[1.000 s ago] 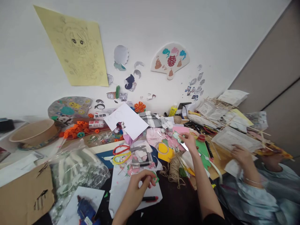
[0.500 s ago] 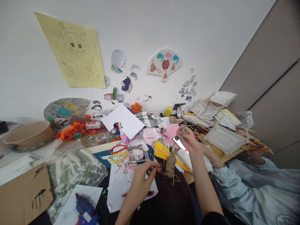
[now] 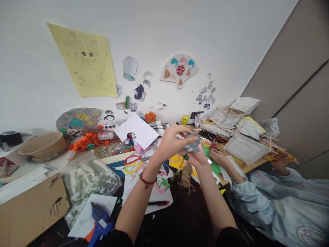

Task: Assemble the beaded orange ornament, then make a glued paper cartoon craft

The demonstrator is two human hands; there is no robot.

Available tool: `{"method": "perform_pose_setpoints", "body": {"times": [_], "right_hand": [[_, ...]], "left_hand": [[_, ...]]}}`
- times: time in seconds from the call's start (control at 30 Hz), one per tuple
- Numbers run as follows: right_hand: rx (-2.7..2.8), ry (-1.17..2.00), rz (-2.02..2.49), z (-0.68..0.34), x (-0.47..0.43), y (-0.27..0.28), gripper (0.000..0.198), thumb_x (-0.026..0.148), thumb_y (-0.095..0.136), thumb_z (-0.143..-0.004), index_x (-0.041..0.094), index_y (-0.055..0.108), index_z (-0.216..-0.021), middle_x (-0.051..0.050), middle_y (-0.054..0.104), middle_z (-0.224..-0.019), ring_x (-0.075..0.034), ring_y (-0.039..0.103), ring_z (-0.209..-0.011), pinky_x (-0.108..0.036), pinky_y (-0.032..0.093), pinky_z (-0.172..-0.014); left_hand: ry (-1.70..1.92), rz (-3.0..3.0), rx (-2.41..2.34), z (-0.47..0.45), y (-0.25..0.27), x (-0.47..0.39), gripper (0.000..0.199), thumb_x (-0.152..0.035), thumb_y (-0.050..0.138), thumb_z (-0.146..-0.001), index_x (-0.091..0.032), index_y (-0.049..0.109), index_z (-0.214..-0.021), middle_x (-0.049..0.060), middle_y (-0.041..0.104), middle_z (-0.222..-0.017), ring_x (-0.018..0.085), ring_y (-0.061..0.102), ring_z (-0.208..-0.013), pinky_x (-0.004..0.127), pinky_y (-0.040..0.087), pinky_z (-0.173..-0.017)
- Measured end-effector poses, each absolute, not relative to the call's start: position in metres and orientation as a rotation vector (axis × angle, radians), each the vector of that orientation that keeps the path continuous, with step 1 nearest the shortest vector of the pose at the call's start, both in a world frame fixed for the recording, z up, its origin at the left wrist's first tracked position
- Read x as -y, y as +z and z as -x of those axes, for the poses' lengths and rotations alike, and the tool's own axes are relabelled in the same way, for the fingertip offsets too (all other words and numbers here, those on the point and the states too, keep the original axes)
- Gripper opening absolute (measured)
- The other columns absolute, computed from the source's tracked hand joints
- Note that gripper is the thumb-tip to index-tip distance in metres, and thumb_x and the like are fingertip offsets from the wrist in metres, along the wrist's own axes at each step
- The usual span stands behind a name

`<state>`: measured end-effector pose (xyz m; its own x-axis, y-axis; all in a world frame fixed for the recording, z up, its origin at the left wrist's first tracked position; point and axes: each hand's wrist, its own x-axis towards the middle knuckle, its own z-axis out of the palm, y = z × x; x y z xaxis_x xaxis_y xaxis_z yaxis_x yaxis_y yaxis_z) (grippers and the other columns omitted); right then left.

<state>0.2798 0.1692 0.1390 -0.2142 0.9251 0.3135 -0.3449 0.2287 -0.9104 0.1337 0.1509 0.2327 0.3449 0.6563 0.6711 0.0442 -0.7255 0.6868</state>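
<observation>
Both hands are raised over the middle of the table, close together on a small grey-blue cut-out piece (image 3: 193, 142) with white parts. My left hand (image 3: 171, 139), a red cord bracelet at its wrist, pinches the piece's edge with closed fingers. Below and behind the piece, my right hand (image 3: 197, 159) grips it from underneath; its fingers are partly hidden. A round green bead (image 3: 185, 157) hangs under the piece, with a dark green tassel (image 3: 175, 178) lower down. A ball of brown twine (image 3: 186, 176) lies below my hands, beside yellow paper (image 3: 175, 160).
At the right, another person's hand (image 3: 218, 158) rests by green paper (image 3: 216, 168). Scissors with red and yellow handles (image 3: 133, 164), paper scraps, a pen (image 3: 158, 202) and a blue glue gun (image 3: 101, 221) lie to the left. A plastic bag (image 3: 89, 181) and cardboard (image 3: 28, 209) crowd the left side.
My left hand has risen from beside the twine to join my right hand at the cut-out. The piece now shows its broad side. The other person's hand has come into clearer view over green paper.
</observation>
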Motion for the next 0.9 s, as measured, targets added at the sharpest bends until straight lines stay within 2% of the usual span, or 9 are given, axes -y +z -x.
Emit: {"method": "perform_pose_setpoints", "body": {"times": [0.1,0.2,0.27,0.33,0.47,0.57,0.67,0.77,0.9], "right_hand": [[1.322,1.366,0.585,-0.285,-0.153,0.126,0.053,0.074,0.064,-0.075,0.028,0.067,-0.102,-0.005,0.069,-0.084,-0.026,0.064,-0.087,-0.038,0.053,-0.071],[1.369,1.398,0.566,-0.295,-0.127,0.107,0.066,0.078,0.063,-0.073,0.024,0.065,-0.11,-0.009,0.07,-0.09,-0.029,0.065,-0.092,-0.041,0.053,-0.076],[1.426,1.392,0.611,-0.306,-0.105,0.092,0.058,0.064,0.074,-0.074,0.022,0.063,-0.112,-0.007,0.07,-0.088,-0.026,0.066,-0.087,-0.039,0.052,-0.076],[1.478,1.406,0.682,-0.321,-0.082,0.075,0.041,0.052,0.077,-0.078,0.019,0.065,-0.099,-0.006,0.069,-0.08,-0.023,0.066,-0.079,-0.035,0.051,-0.072],[1.371,1.313,0.934,-0.366,-0.036,0.039,0.026,0.044,0.067,-0.089,0.019,0.064,-0.083,-0.002,0.062,-0.061,-0.019,0.059,-0.057,-0.032,0.044,-0.058],[1.226,1.122,1.243,-0.409,-0.011,0.017,0.037,0.055,0.055,-0.092,0.022,0.064,-0.079,0.001,0.048,-0.048,-0.017,0.041,-0.041,-0.032,0.033,-0.047],[1.18,0.971,1.432,-0.451,-0.012,0.005,0.04,0.061,0.052,-0.09,0.024,0.066,-0.081,0.0,0.046,-0.05,-0.018,0.039,-0.041,-0.035,0.032,-0.047],[1.194,0.848,1.527,-0.485,-0.044,0.002,0.045,0.067,0.054,-0.086,0.025,0.069,-0.08,0.0,0.048,-0.049,-0.019,0.043,-0.041,-0.036,0.036,-0.047],[1.222,0.559,1.695,-0.514,-0.095,0.003,0.056,0.074,0.063,-0.07,0.019,0.069,-0.07,-0.004,0.06,-0.053,-0.021,0.054,-0.047,-0.034,0.044,-0.047]], "left_hand": [[1.414,-1.969,-0.662,-0.137,0.237,-0.14,0.019,-0.035,0.074,-0.081,-0.017,0.072,-0.076,0.0,0.066,-0.072,0.011,0.05,-0.064,0.025,0.038,-0.061],[1.474,-1.975,-0.674,-0.148,0.244,-0.131,0.021,-0.037,0.072,-0.083,-0.017,0.073,-0.077,-0.002,0.059,-0.062,0.01,0.044,-0.059,0.024,0.034,-0.057],[1.515,-1.937,-0.651,-0.159,0.248,-0.127,0.02,-0.037,0.073,-0.082,-0.017,0.072,-0.076,-0.004,0.052,-0.057,0.009,0.041,-0.057,0.024,0.032,-0.055],[1.514,-1.859,-0.603,-0.173,0.25,-0.125,0.021,-0.036,0.073,-0.081,-0.016,0.07,-0.073,-0.006,0.045,-0.054,0.008,0.036,-0.054,0.024,0.029,-0.052],[1.445,-1.662,-0.55,-0.208,0.23,-0.139,0.025,-0.039,0.072,-0.08,-0.015,0.066,-0.072,-0.005,0.043,-0.055,0.007,0.033,-0.052,0.023,0.024,-0.049],[1.296,-1.494,-0.567,-0.242,0.192,-0.167,0.031,-0.044,0.073,-0.077,-0.014,0.064,-0.073,0.0,0.057,-0.067,0.01,0.049,-0.061,0.022,0.036,-0.054],[1.179,-1.454,-0.625,-0.279,0.15,-0.204,0.033,-0.045,0.068,-0.083,-0.013,0.065,-0.076,0.001,0.058,-0.067,0.011,0.051,-0.061,0.022,0.04,-0.053],[1.072,-1.435,-0.712,-0.313,0.127,-0.24,0.028,-0.039,0.063,-0.091,-0.012,0.063,-0.085,-0.001,0.059,-0.072,0.009,0.053,-0.059,0.023,0.046,-0.055],[0.992,-1.448,-0.784,-0.331,0.121,-0.271,0.027,-0.037,0.058,-0.096,-0.012,0.062,-0.105,0.005,0.065,-0.096,0.014,0.063,-0.078,0.031,0.056,-0.07]]}}
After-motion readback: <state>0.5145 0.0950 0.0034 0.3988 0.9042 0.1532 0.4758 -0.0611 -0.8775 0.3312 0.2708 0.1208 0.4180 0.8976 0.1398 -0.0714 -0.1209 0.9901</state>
